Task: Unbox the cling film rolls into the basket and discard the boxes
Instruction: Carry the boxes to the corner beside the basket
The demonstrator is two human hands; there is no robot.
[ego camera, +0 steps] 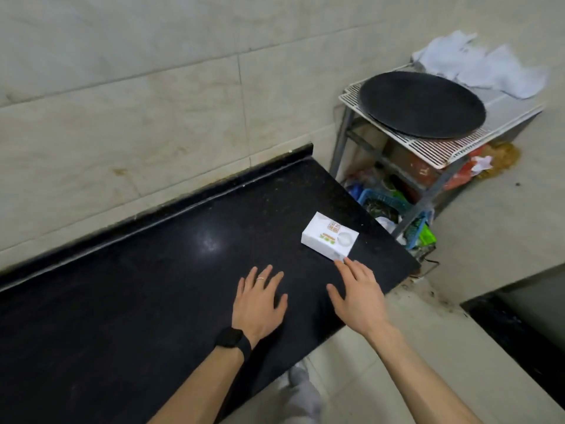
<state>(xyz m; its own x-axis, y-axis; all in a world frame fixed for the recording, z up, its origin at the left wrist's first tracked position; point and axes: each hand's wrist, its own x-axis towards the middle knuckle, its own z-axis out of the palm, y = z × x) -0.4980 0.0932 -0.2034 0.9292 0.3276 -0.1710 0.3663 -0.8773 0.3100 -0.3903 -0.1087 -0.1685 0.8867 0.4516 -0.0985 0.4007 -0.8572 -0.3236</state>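
Note:
A white cling film box (329, 235) with green and orange print lies flat on the black stone counter (153, 270), near its right end. My right hand (357, 296) is stretched out flat just in front of the box, its fingertips at the box's near corner. Beside it, my left hand (260, 301) hovers over the counter with fingers spread, holding nothing; it wears a ring and a black wristband. A blue basket (388, 203) sits low under the rack to the right of the counter, with green items in it.
A metal rack (440, 148) stands right of the counter with a round black tray (422, 104) on its wire top and white cloths (486, 65) behind. Clutter fills its lower shelves. Tiled wall runs behind the counter; light floor lies to the right.

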